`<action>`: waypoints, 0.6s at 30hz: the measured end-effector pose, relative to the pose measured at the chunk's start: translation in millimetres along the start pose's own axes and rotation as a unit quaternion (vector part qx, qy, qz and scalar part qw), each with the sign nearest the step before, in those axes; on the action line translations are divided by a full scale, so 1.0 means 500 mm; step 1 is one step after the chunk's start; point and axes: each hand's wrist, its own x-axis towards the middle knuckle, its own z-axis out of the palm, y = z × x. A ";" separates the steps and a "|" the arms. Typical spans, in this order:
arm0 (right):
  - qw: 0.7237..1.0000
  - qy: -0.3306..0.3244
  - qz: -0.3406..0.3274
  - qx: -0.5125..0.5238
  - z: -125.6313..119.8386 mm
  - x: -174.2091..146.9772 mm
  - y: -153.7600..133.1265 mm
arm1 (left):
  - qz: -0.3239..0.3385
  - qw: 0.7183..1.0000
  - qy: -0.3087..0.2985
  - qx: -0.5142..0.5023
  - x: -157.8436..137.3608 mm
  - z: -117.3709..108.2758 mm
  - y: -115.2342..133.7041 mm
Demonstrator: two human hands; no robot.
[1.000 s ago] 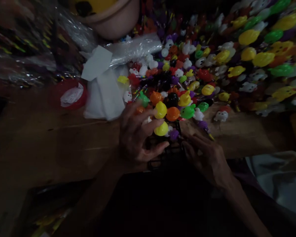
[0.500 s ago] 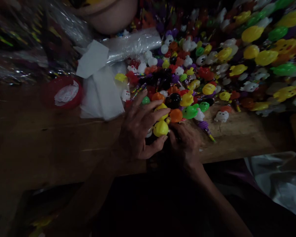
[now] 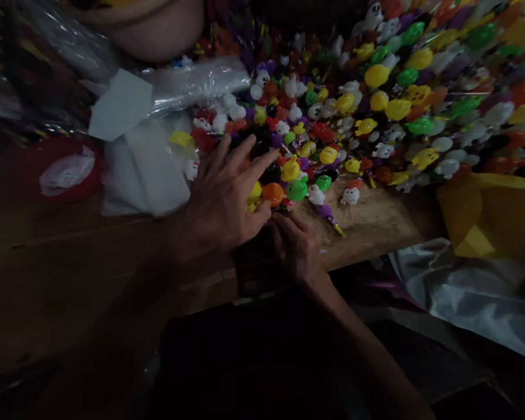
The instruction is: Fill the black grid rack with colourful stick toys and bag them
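Observation:
My left hand reaches over the near edge of a heap of small plastic figures, its fingers spread. Its thumb lies just below a round orange figure; whether they touch is unclear. Beneath the palm, yellow figures are partly covered. My right hand is beside the left thumb, fingers curled closed; what they hold, if anything, is hidden in shadow. Close by are a green figure, a yellow one and a white one. A purple-topped stick with a yellow-green tip lies right of them.
Many more coloured figures spread across the back right. At left are a red bowl with white slips, clear plastic bags and a pale tub. A yellow container and silvery cloth are at right.
The view has shifted right, so things appear farther left. My left hand has spread flatter over the figures, and the round yellow figure between its fingers and thumb is no longer visible there.

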 end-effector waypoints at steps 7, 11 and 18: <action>0.977 0.033 0.120 -0.173 -0.137 -0.046 0.123 | -0.043 0.999 -0.024 -0.011 -0.014 0.020 -0.007; 0.972 -0.057 0.141 -0.181 -0.154 -0.051 0.185 | -0.039 0.999 0.012 -0.034 -0.014 0.030 -0.005; 0.986 -0.048 0.157 -0.010 -0.142 -0.058 0.120 | -0.051 0.999 -0.003 0.006 -0.008 0.023 0.012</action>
